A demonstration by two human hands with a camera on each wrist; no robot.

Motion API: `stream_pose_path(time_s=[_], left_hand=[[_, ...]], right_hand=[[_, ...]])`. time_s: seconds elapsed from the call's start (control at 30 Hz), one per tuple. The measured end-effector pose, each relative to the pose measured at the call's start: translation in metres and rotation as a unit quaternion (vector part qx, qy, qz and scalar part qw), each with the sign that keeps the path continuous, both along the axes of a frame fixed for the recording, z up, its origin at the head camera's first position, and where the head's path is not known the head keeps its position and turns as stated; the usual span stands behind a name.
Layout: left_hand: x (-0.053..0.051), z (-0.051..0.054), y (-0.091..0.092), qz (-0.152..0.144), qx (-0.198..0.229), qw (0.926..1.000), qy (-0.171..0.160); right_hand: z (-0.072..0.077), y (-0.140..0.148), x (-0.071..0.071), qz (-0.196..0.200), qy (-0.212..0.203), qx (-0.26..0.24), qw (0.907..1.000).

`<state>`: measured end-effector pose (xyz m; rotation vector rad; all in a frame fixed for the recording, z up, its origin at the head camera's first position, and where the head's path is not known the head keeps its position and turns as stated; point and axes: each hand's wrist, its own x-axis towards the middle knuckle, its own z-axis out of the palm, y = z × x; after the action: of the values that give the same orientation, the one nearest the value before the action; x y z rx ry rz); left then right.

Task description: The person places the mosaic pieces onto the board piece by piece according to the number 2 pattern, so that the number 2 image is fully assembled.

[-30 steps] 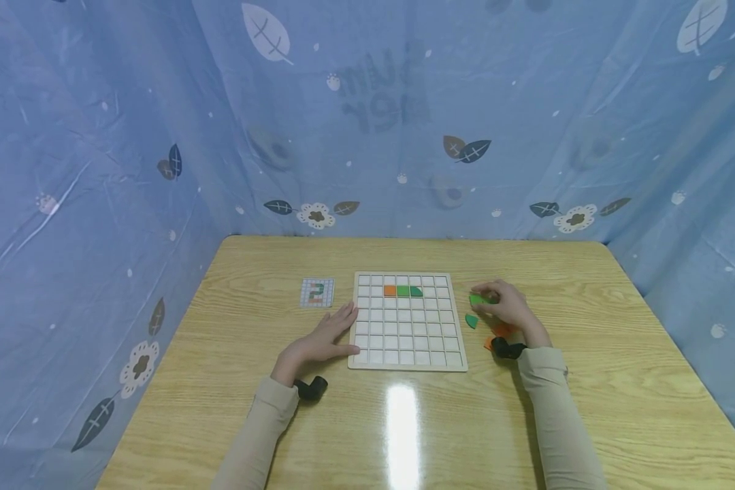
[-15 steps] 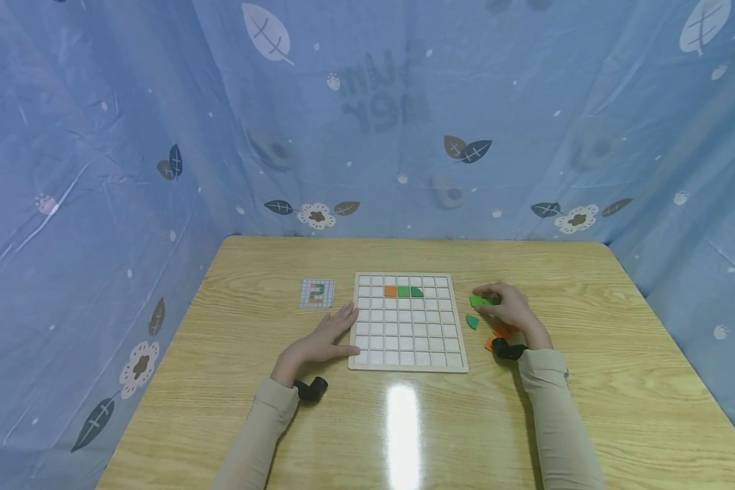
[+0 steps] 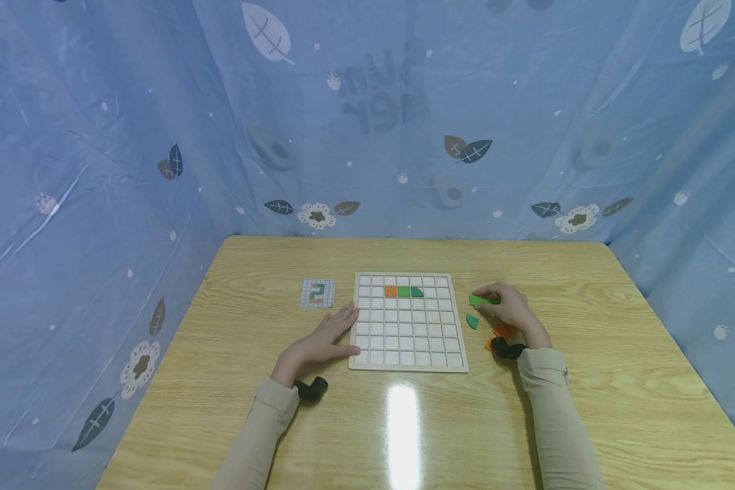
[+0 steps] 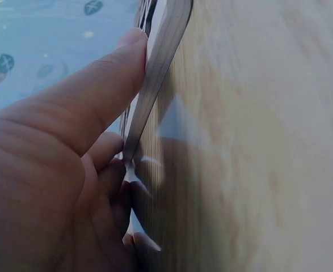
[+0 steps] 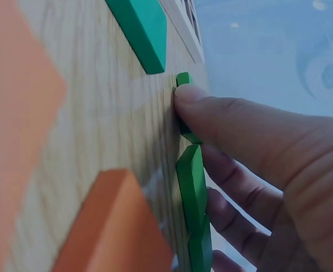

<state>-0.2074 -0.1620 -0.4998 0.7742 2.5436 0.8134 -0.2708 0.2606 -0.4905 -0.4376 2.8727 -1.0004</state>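
Note:
In the head view, my left hand (image 3: 321,341) rests along the left edge of a white grid board (image 3: 407,344), fingers spread; its thumb (image 4: 112,79) presses the board's side in the left wrist view. An orange square tile (image 3: 390,291), a green square tile (image 3: 403,291) and a dark green quarter-round tile (image 3: 416,292) sit in a row in the second row of cells. Right of the board, my right hand (image 3: 510,306) pinches a green tile (image 5: 184,80) low at the table; its index fingertip is hidden in the right wrist view. More green tiles (image 5: 192,184) lie beside that one.
A loose dark green quarter-round tile (image 3: 472,322) lies between board and right hand. Several orange tiles (image 3: 503,330) lie under the right wrist. A printed pattern card (image 3: 317,293) lies left of the board. A blue curtain (image 3: 367,136) surrounds the wooden table (image 3: 343,435).
Almost nothing moves. The right hand stays at the green tiles, with only a slight shift of its fingers, and the left hand keeps its place on the board.

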Motion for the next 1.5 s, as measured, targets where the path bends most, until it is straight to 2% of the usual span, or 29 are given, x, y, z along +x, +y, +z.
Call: stream_pose_path(time_s=[0.7,1.17,1.5], left_hand=[[0.001,0.002,0.001,0.002,0.005,1.0,-0.003],[0.001,0.002,0.001,0.0,-0.002,1.0,-0.001],[0.002,0.003,0.001,-0.002,0.012,0.9999,0.006]], right_hand=[[0.006,-0.009,0.0,-0.004,0.014,0.01,0.9998],[0.013,-0.027,-0.002,0.025,0.036,-0.006,0.999],[0.015,-0.038,-0.003,0.023,0.035,-0.014,0.999]])
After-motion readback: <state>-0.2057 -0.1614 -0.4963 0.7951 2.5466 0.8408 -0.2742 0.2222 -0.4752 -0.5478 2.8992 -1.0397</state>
